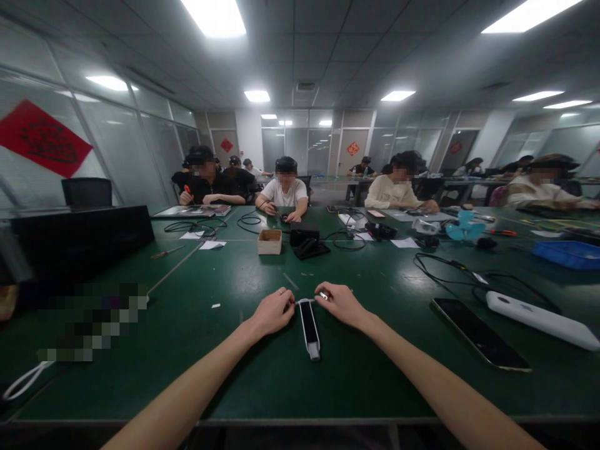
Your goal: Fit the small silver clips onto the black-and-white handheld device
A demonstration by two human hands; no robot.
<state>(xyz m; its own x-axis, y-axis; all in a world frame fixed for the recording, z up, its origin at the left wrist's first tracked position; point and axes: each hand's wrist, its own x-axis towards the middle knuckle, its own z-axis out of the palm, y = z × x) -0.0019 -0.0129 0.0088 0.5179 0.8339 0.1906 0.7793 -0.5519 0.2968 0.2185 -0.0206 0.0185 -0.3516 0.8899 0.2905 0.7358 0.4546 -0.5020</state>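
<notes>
A slim black and white device, like a small remote, lies lengthwise on the green table in front of me. My left hand rests at its far end on the left, fingers curled and pinched on something thin. My right hand sits at the far end on the right, fingers closed around a small silvery piece that I cannot name. Both hands touch or nearly touch the device's far tip.
A dark phone and a white power strip with black cables lie to the right. A small cardboard box and black gadgets stand further back. Several people sit working at the far side. A blue tray is at far right.
</notes>
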